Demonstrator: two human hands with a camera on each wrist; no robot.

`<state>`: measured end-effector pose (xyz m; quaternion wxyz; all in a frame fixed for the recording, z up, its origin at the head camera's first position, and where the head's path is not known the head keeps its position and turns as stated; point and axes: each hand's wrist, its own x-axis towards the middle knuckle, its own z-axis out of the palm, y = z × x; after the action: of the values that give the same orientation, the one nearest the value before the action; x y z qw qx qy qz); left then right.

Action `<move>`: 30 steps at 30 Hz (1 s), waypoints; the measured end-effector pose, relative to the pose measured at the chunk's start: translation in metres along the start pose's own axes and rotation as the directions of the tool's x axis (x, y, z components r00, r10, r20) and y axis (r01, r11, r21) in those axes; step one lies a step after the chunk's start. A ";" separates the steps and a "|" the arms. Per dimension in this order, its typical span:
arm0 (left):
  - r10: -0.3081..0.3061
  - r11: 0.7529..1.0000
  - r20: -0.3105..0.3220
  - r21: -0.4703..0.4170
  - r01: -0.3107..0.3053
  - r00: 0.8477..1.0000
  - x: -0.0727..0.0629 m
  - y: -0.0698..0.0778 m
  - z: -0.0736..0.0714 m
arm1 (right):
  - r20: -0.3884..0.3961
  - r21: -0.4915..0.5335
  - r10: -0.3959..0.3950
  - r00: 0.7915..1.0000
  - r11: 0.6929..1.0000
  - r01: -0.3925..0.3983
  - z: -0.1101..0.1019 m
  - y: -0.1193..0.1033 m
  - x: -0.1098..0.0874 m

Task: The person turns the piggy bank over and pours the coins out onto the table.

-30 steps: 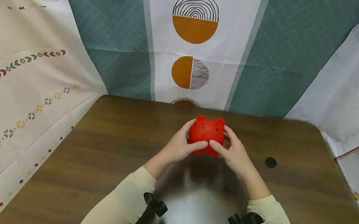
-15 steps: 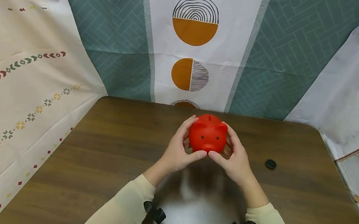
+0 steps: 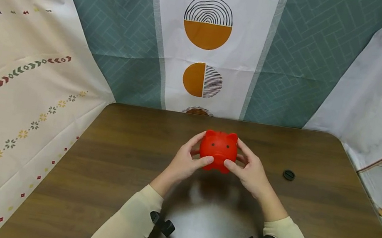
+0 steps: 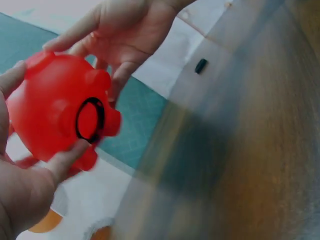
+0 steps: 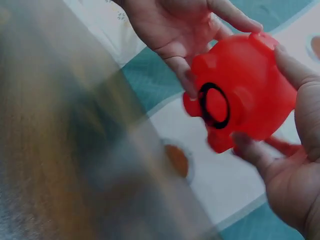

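A red piggy bank (image 3: pixel 220 150) faces me, raised over the table between both hands. My left hand (image 3: pixel 187 158) grips its left side, thumb near the snout; my right hand (image 3: pixel 250 172) holds the opposite side in the same way. In the left wrist view, the belly of the piggy bank (image 4: pixel 55 110) shows a round hole with a black rim (image 4: pixel 102 120). The right wrist view has this black ring (image 5: pixel 205 102) too, between the stubby feet. To the right on the table lies a small round black plug (image 3: pixel 288 175) with a bar across its top.
The brown wooden table (image 3: pixel 118 191) reaches back to a patterned cloth (image 3: pixel 197 82) hanging behind it. More cloth hangs at the left (image 3: pixel 26 108) and right (image 3: pixel 374 90) sides. Black camera mounts (image 3: pixel 162 224) sit on both wrists.
The piggy bank tipped forward, showing the coin slot on its back, and has since tilted back so its face and feet show again. Both hands moved with it and sit slightly lower.
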<state>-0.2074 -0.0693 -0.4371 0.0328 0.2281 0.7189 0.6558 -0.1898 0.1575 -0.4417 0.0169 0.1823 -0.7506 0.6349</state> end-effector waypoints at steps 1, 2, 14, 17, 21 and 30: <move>0.061 0.998 0.005 -0.025 -0.061 0.998 -0.001 0.003 0.000 | -0.002 0.003 -0.051 0.999 0.999 0.051 -0.001 -0.005 0.000; 0.115 0.992 0.008 -0.048 -0.115 0.993 -0.001 0.007 0.000 | -0.005 0.001 -0.094 0.996 0.996 0.094 -0.001 -0.008 -0.001; -0.119 0.993 0.021 -0.017 0.119 0.993 -0.007 0.018 -0.002 | 0.019 0.003 0.043 0.999 0.999 -0.043 0.000 0.010 -0.004; -0.085 0.996 0.009 -0.031 0.086 0.996 -0.003 0.005 -0.002 | 0.017 -0.001 0.022 1.000 1.000 -0.021 -0.001 0.008 -0.004; 0.104 0.992 0.011 -0.068 -0.103 0.995 -0.009 0.009 0.001 | -0.001 -0.019 -0.150 0.989 0.989 0.150 0.002 -0.015 -0.013; 0.017 0.994 -0.005 -0.105 -0.017 1.000 -0.011 0.005 -0.001 | 0.001 0.044 -0.115 0.993 0.992 0.114 0.004 -0.011 -0.011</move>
<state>-0.1963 -0.0740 -0.4350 0.0375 0.2308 0.6816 0.6933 -0.1752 0.1548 -0.4346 0.0479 0.2265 -0.7247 0.6490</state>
